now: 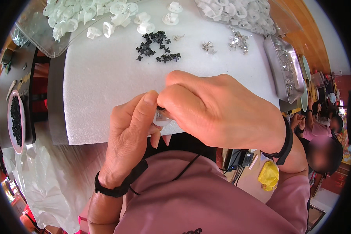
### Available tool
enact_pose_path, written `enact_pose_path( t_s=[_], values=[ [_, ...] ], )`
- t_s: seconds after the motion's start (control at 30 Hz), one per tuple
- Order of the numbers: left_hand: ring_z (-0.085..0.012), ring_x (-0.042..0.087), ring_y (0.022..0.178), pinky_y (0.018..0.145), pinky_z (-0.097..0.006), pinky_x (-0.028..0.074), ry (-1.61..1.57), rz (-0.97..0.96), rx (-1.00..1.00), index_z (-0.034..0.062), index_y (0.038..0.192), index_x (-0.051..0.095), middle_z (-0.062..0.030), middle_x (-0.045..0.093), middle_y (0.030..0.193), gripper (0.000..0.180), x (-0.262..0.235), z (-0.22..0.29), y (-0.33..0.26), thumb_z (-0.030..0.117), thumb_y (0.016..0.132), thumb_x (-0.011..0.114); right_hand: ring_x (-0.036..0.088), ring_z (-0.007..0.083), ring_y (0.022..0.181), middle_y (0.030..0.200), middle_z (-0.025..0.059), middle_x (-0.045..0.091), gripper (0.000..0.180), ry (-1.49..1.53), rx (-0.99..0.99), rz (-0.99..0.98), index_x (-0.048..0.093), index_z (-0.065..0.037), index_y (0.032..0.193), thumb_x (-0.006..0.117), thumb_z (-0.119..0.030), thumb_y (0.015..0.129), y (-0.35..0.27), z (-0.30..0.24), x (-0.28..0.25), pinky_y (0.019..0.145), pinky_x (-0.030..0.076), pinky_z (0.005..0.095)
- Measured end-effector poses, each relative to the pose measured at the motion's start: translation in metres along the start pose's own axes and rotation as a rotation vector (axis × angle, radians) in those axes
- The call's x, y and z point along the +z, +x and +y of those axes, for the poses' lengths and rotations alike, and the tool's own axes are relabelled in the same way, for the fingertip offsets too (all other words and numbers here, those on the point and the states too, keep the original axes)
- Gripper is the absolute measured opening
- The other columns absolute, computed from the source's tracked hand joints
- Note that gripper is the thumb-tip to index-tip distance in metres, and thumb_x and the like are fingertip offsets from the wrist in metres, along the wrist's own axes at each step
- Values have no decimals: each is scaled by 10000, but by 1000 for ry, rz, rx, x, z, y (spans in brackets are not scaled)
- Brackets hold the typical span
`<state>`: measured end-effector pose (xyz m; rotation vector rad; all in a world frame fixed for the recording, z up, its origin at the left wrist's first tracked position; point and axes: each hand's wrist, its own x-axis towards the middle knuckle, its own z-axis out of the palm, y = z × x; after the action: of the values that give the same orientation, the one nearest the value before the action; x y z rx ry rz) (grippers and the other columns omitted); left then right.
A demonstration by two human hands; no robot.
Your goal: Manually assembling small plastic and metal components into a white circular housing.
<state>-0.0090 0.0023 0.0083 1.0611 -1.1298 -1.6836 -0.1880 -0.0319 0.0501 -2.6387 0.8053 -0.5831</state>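
Right hand (218, 107) and left hand (129, 123) together pinch a small, round, translucent-white plastic piece (161, 119) near the white foam sheet's (99, 89) near edge; probably light, stiff, best held by its rim.

1. Left hand (128, 123) is on the left, thumb (145, 106) pointing far, fingers kinda bent.
2. Right hand (222, 107) is back-side up, fingers curled in pretty tight.
3. Hands basically meet mid-scene, right fingertips mostly hidden tbh.
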Motion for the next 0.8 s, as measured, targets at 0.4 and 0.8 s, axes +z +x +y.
enact_pose_path(
  t_s=[0.4, 0.8],
  values=[
    [-75, 475, 509, 435, -212, 371, -8, 26, -7, -42, 854, 604, -48, 579, 729, 435, 1, 0, 1, 337, 1006, 451, 477, 227, 494, 724, 89, 455, 165, 69, -6, 39, 497, 3, 856, 592, 81, 746, -2, 2, 2, 417, 396, 322],
    [-93, 407, 417, 375, -232, 323, -50, 118, -72, -16, 773, 562, -21, 494, 634, 377, 5, 4, 1, 292, 975, 480, 496, 249, 521, 737, 109, 498, 173, 76, -3, 59, 530, 10, 874, 620, 99, 756, -6, 3, 3, 442, 407, 315]
  ],
)
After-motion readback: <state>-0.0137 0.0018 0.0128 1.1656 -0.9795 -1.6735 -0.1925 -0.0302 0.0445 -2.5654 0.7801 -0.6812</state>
